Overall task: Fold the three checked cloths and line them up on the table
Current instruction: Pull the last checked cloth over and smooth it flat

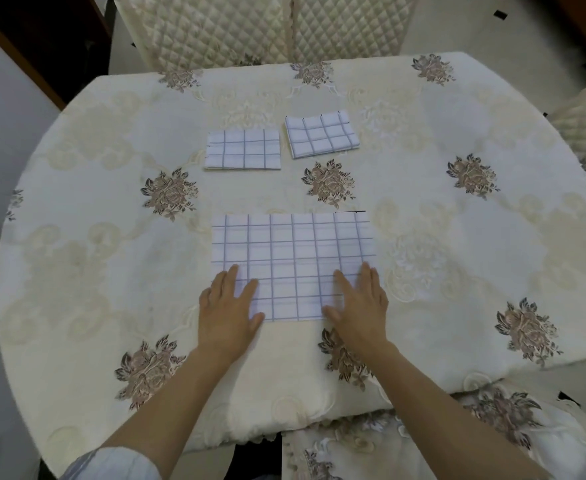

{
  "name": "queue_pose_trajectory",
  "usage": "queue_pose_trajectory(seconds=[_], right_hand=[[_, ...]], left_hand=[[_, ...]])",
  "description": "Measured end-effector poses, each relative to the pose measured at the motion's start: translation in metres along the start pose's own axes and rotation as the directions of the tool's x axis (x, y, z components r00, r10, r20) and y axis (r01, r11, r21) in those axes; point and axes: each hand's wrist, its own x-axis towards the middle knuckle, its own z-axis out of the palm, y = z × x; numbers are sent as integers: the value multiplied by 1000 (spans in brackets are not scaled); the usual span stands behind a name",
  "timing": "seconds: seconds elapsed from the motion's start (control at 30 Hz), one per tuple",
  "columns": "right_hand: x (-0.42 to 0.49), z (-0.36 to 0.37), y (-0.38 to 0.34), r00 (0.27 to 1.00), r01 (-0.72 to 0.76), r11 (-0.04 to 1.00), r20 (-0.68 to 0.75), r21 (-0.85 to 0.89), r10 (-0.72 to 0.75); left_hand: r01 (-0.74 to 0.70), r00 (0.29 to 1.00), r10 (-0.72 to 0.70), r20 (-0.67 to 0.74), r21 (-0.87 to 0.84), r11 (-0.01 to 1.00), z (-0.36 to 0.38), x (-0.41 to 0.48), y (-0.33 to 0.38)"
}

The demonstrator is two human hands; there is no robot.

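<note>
Third cloth: the white cloth with a blue-grey grid [293, 258] lay flat on the table, not yet folded small. Its near edge sat under both grips, and the rest stretched ahead of them, away from the person.
Long axis: it ran side to side, from one grip across to the other. The shorter side ran straight ahead of the fingers.
Left grip [227, 306]: open, fingers straight, palm down, pressing on the cloth's near left corner.
Right grip [360, 306]: open likewise, fingers straight and flat on the near right corner.
Nearer hand: neither, since each grip covered its own corner and both looked level with each other.
Coming move, as a judgement: a fold would likely carry the near edge forward over the far one, or one short end across to the other grip. Either way the corners had to be pinched first.
Layers: whether this cloth was already doubled could not be told.
Left folded checked cloth [243, 149]: well ahead of the left grip, lying square.
Right folded checked cloth [321, 135]: just beside it, ahead and between the grips, slightly skewed.
Table [457, 237]: covered in a cream cloth with brown flower motifs.
Quilted cream chairs [215, 26]: beyond the far edge.
</note>
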Motion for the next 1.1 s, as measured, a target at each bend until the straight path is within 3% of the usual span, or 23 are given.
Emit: queue_pose_trajectory(seconds=[0.3, 0.57, 0.73, 0.9, 1.1], right_hand=[[-7, -18, 68, 988, -154, 985, -39, -83, 151], [-9, -23, 64, 986, -163, 986, -21, -26, 163], [-18, -25, 40, 990, -136, 991, -41, 13, 137], [-31, -10, -9, 1000, -19, 1000, 2, 11, 19], [-44, 12, -83, 994, -110, 994, 0, -24, 110]], left_hand=[[100, 995, -101, 11, 47, 994, -9, -4, -50], [132, 988, -142, 66, 132, 982, -21, -10, -52], [30, 985, -57, 161, 170, 985, -33, -7, -56], [-196, 967, 157, 203, 189, 962, -45, 3, -61], [-433, 898, 397, 189, 223, 873, -41, 6, -58]])
